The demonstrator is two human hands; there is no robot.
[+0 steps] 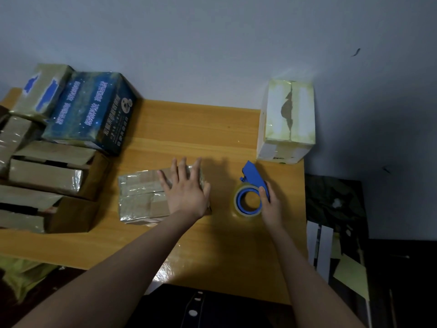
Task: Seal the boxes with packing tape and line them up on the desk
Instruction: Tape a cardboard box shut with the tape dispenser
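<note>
- Left grip lies flat, fingers straight and spread, palm down on top of the taped brown box, covering that box's right end.
- Under this grip the box sits on the bench, and glossy tape runs across its lid.
- Our right grip has its fingers curled round the blue handle of the tape dispenser, taking it from the right side.
- We see a yellowish clear roll in the dispenser's frame, and the roll rests on the bench.
- Between the two grips a bare strip of bench keeps the dispenser and the taped box apart.
- Beyond the right grip, at the bench's far right corner by the wall, stands a white box with shiny tape on top and a torn dark patch along its seam.
- Left of the left grip we see a pile of brown boxes; two of them show a dark gap between their top flaps.
- Beyond and left of the left grip, a dark blue printed box sits tilted against that pile.
- Further left again is a box with blue patches.
- Right of the right grip, off the bench, pale paper strips lie on dark furniture.
</note>
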